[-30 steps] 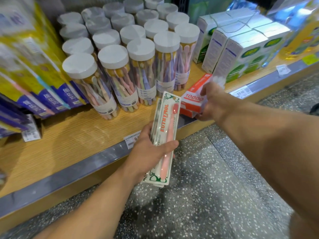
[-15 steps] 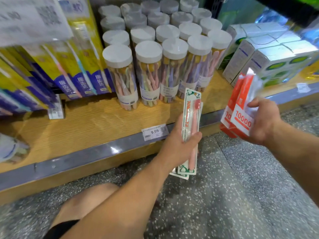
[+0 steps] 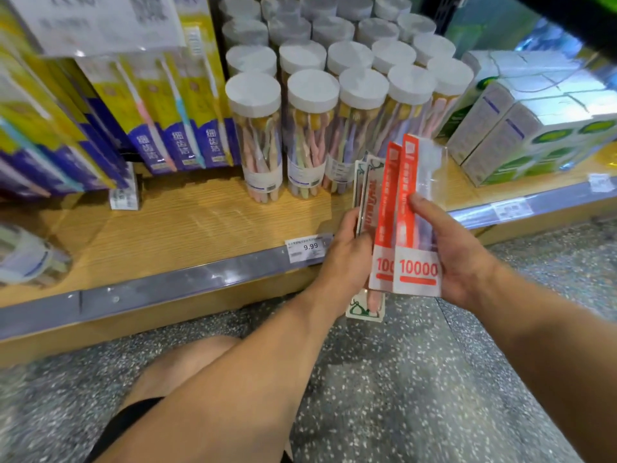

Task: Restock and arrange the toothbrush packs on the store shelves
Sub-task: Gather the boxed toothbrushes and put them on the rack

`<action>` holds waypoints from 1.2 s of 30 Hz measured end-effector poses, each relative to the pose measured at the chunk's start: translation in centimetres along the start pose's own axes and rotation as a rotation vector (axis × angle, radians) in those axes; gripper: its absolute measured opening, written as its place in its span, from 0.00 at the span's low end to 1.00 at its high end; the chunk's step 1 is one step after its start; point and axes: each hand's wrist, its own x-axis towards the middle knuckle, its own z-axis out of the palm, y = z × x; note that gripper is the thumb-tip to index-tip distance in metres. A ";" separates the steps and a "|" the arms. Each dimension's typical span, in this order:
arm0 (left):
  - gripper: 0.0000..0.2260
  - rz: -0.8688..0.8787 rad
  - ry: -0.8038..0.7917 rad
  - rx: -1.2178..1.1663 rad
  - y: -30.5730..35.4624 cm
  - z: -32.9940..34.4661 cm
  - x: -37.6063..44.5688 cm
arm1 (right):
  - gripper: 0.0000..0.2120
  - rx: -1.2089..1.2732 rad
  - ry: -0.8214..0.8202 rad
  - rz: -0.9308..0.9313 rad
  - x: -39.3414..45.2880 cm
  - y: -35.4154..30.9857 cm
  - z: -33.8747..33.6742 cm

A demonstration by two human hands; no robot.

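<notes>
My right hand (image 3: 457, 255) grips two red-and-white toothbrush packs (image 3: 414, 228) marked 10000, held upright in front of the shelf edge. My left hand (image 3: 344, 259) holds green-and-white toothbrush packs (image 3: 365, 198) with a pink brush inside; their lower corner shows below the red packs. The two bundles touch side by side, the red ones overlapping the green ones. Both hands hover just in front of the wooden shelf (image 3: 187, 228).
Clear tubs of toothbrushes with white lids (image 3: 310, 128) stand in rows on the shelf. Yellow-and-blue toothbrush packs (image 3: 160, 105) lean at the left. White-and-green boxes (image 3: 534, 128) sit at the right. A 9.99 price tag (image 3: 309, 247) is on the rail. My knee (image 3: 187, 362) is below.
My right hand has brought the red packs left and against the green-and-white packs in my left hand. The view has moved closer to the shelf.
</notes>
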 end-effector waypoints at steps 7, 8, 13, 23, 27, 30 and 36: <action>0.17 -0.041 0.024 -0.195 0.9 -0.1 0.0 | 0.25 -0.081 -0.068 -0.005 -0.3 0.1 1.1; 0.21 -0.049 0.021 -0.226 1.0 -0.1 -0.1 | 0.26 -0.089 -0.066 -0.012 -0.4 0.1 1.4; 0.32 -0.048 -0.022 -0.372 0.5 -0.2 -1.0 | 0.23 -0.099 -0.104 -0.007 -0.7 0.5 1.9; 0.32 0.047 -0.041 -0.193 2.0 0.4 -2.6 | 0.34 -0.003 -0.080 -0.036 -2.2 0.4 2.8; 0.26 0.032 0.025 -0.167 4.1 1.1 -4.7 | 0.33 0.029 -0.110 -0.078 -4.5 -0.9 3.8; 0.23 0.008 0.066 -0.210 5.5 1.5 -7.1 | 0.42 -0.017 -0.083 -0.076 -6.6 -1.6 4.2; 0.32 -0.038 0.061 -0.304 8.8 0.8 -14.4 | 0.42 -0.129 -0.015 -0.046 -13.0 -3.6 8.1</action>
